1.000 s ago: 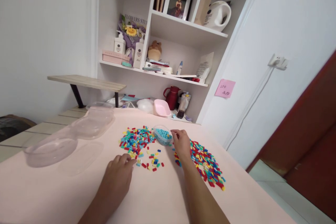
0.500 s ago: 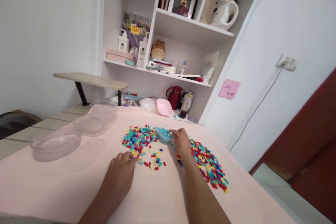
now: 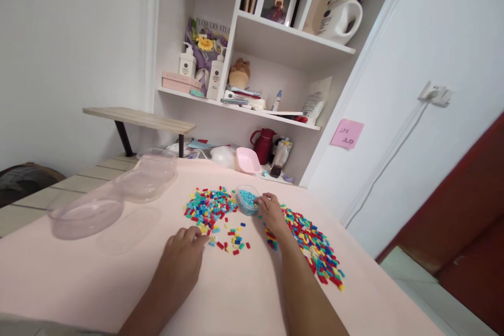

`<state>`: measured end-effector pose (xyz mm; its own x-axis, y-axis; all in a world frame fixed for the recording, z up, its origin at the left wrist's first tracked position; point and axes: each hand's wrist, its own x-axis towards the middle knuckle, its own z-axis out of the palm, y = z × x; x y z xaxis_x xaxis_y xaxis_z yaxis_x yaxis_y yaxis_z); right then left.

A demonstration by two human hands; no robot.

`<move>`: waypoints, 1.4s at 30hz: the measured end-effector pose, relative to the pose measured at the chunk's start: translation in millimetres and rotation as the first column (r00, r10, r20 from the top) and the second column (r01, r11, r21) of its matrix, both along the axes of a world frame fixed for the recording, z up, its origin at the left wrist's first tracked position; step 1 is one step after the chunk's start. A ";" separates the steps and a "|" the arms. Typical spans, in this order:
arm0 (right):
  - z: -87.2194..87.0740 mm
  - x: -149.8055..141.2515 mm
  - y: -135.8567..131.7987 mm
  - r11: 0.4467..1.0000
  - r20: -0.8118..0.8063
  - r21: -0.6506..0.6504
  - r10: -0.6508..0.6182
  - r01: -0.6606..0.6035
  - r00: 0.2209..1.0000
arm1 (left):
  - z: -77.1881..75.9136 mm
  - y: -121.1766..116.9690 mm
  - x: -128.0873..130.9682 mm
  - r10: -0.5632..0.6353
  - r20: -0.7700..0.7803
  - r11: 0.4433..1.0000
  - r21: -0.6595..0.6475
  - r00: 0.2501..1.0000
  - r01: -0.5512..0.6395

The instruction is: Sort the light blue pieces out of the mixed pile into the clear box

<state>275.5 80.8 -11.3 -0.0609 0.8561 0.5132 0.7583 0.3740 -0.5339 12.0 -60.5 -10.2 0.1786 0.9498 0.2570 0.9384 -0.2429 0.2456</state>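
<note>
A small clear plastic tub (image 3: pixel 248 210) filled with light blue toy bricks (image 3: pixel 247 198) stands at the far middle of the table. My right hand (image 3: pixel 271 212) is at the tub's right rim, its fingers curled together; what they grip, if anything, is hidden. Left of the tub lies a mixed-colour pile of bricks (image 3: pixel 210 205), with loose ones scattered in front of it. My left hand (image 3: pixel 185 252) rests on the cloth by the pile's near edge, fingers bent and fingertips beside a light blue brick. Whether a brick is pinched there does not show. A second mixed pile (image 3: pixel 311 241) spreads right of my right forearm.
Clear plastic containers (image 3: pixel 86 218) line the left side, beside a flat clear lid (image 3: pixel 129 228). Behind the tub are a pink basin (image 3: pixel 248 161), a red jug (image 3: pixel 263 146) and a bottle (image 3: pixel 280 158). A small wooden shelf (image 3: pixel 137 118) stands at back left.
My right fingers have drawn back slightly from over the bricks in the tub to its rim. The left hand stays in nearly the same place. The whole view has shifted a little.
</note>
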 end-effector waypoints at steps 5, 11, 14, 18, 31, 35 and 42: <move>1.0 0.0 -1.0 1.000 -0.030 -0.011 0.020 -0.021 0.999 | -2.0 -1.0 -0.8 -0.001 -0.005 1.000 0.004 1.000 0.001; 3.8 -1.4 -3.4 0.998 -0.092 -0.048 0.047 -0.051 0.995 | -4.3 0.3 -1.2 -0.002 -0.016 1.000 0.020 1.000 0.002; 6.2 -3.0 -4.5 0.996 -0.118 -0.067 0.059 -0.067 0.991 | -4.6 0.6 -1.2 -0.004 -0.015 1.000 0.029 1.000 0.005; 14.2 -5.7 -10.6 0.995 -0.126 -0.083 0.052 -0.063 0.991 | -3.9 -0.1 -1.0 0.003 -0.006 1.000 0.024 1.000 -0.003; 28.5 -5.3 -21.2 0.983 -0.063 -0.179 0.029 -0.040 0.998 | 3.1 1.0 -0.6 0.014 -0.028 1.000 -0.021 1.000 -0.014; 27.4 -3.2 -18.9 0.983 -0.022 -0.182 0.007 -0.010 1.000 | 8.3 -1.2 0.5 0.014 -0.043 0.999 -0.042 0.999 -0.015; 29.2 -1.3 -18.6 0.970 -0.024 -0.209 0.126 -0.128 0.992 | 6.0 0.6 0.2 0.008 -0.027 0.999 -0.032 1.000 -0.009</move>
<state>274.2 62.2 17.9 -0.1715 0.9303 0.3242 0.7061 0.3456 -0.6180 12.3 -59.9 -4.2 0.1768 0.9589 0.2217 0.9468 -0.2273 0.2279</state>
